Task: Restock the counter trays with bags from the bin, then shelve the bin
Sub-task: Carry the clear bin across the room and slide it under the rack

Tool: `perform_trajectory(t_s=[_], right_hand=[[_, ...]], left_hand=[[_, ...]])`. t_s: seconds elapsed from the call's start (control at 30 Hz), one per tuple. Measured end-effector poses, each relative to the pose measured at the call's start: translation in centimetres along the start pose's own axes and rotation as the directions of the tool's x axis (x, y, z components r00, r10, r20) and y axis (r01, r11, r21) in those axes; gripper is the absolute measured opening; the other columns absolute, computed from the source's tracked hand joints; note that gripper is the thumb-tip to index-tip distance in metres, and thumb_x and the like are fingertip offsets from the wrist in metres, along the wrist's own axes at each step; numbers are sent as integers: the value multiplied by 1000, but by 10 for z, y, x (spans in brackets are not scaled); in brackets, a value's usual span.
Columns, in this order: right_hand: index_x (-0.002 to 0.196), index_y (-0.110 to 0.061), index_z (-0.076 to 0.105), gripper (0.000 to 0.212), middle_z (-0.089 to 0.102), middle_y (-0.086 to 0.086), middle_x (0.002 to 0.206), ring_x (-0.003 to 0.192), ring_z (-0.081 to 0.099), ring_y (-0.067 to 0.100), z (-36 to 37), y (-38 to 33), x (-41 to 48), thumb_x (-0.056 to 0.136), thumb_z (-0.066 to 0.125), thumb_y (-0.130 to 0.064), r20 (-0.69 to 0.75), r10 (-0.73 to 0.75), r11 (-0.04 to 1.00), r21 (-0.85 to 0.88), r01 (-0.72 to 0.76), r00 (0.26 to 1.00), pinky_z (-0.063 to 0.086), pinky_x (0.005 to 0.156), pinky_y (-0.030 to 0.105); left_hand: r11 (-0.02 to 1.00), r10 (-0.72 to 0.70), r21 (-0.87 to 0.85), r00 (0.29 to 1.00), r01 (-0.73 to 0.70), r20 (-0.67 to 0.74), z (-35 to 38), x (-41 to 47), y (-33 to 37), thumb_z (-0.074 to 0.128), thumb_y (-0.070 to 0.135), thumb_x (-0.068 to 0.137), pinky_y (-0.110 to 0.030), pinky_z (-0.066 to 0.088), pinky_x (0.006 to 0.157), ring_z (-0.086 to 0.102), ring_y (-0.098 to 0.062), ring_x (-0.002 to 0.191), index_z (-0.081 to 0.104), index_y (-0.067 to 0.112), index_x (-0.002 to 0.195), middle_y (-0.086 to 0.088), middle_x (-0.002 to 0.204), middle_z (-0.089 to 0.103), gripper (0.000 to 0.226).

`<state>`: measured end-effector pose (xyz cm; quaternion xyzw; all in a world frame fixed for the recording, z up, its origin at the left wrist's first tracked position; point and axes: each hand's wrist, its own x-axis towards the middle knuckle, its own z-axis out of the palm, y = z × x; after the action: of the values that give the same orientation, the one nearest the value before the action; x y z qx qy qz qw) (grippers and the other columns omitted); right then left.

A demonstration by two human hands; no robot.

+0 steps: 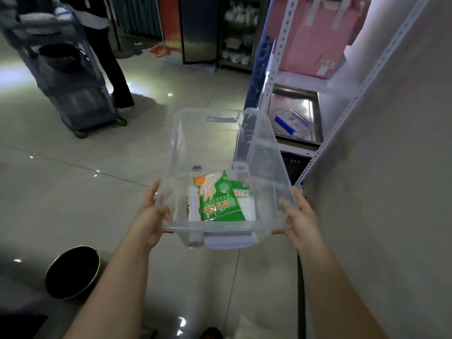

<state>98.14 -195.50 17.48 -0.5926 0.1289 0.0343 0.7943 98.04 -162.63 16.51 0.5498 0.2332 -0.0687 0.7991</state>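
Above tiled floor [73,192], we hold the clear bin [259,152], long axis pointing away toward the shelf [300,80]; left hand [151,216] and right hand [299,221] fingers clamp its near corners, green bags [217,199] inside.

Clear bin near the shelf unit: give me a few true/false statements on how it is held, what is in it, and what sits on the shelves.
1. Both hands grip the clear bin, the left hand and right hand on opposite sides of its near end. True.
2. The bin is empty. False: a green packet and other packets lie at its near end.
3. The bin rests on a shelf. False: it is held in the air above the floor, beside the white shelf unit.
4. A metal tray on one shelf holds a container with a blue-edged lid. True.
5. A pink bag sits on the shelf above the tray. True.
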Motion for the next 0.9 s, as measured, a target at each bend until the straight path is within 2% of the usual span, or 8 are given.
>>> perform_trajectory(t_s=[0.13, 0.23, 0.37, 0.5, 0.57, 0.67, 0.77, 0.9], right_hand=[[136, -29, 47, 50, 62, 7, 126, 103, 65, 35, 28, -7, 98, 93, 52, -4, 55, 59, 998, -8, -59, 997, 54, 69, 62], [131, -35, 51, 57, 62, 10, 125, 100, 63, 39, 53, -12, 178, 88, 49, 1, 108, 67, 995, -80, -59, 992, 55, 66, 55], [130, -43, 50, 47, 58, 4, 125, 105, 60, 39, 92, -16, 306, 90, 57, -19, 71, 107, 989, -113, -99, 992, 51, 78, 68], [120, -27, 57, 36, 63, 5, 85, 65, 62, 23, 138, -42, 429, 92, 50, -5, 174, 88, 992, -100, -71, 981, 57, 52, 32], [132, -19, 49, 41, 53, 15, 89, 70, 53, 27, 163, -50, 486, 94, 49, -2, 158, 122, 992, -62, -113, 980, 51, 56, 36], [136, -32, 46, 50, 48, 9, 83, 70, 49, 21, 199, -55, 556, 92, 57, -10, 33, 203, 979, -11, -203, 979, 51, 52, 38], [135, -29, 48, 51, 50, 6, 81, 66, 48, 20, 224, -57, 618, 92, 57, -5, 17, 227, 974, 23, -227, 974, 51, 38, 36], [136, -21, 47, 51, 49, 13, 88, 68, 49, 26, 256, -56, 705, 90, 59, -1, 1, 238, 971, 27, -238, 971, 52, 34, 40]], left_hand=[[1000, 17, 1, 999, -17, -50, 9, 77, 38, 26, -24, 65, -30, 43, 60, 58, -26, 89, 35, 38, 142, 3, 132, 52, 99], [1000, 15, 22, 998, -13, -59, 15, 140, 67, 27, -22, 64, -35, 38, 64, 56, -27, 85, 37, 40, 139, 7, 125, 55, 97], [999, 26, 32, 994, -23, -106, 29, 251, 113, 31, -19, 63, -46, 38, 69, 56, -30, 83, 38, 45, 135, 10, 118, 55, 97], [1000, 18, 19, 981, -14, -192, 50, 352, 170, 33, -17, 66, -44, 46, 61, 58, -28, 85, 35, 47, 138, 6, 122, 52, 97], [1000, 23, -6, 967, -26, -255, 57, 397, 196, 34, -16, 67, -42, 42, 60, 57, -26, 84, 39, 49, 132, 4, 124, 53, 92], [996, 21, -73, 954, -45, -298, 60, 463, 224, 34, -14, 66, -36, 35, 56, 54, -23, 82, 47, 44, 126, 1, 130, 54, 84], [995, -2, -95, 962, -25, -274, 58, 530, 243, 37, -13, 69, -36, 34, 56, 57, -22, 85, 47, 43, 125, 4, 130, 55, 80], [999, -38, -38, 981, 32, -188, 55, 642, 283, 41, -10, 77, -39, 38, 58, 57, -26, 82, 47, 41, 128, 4, 114, 60, 72]])
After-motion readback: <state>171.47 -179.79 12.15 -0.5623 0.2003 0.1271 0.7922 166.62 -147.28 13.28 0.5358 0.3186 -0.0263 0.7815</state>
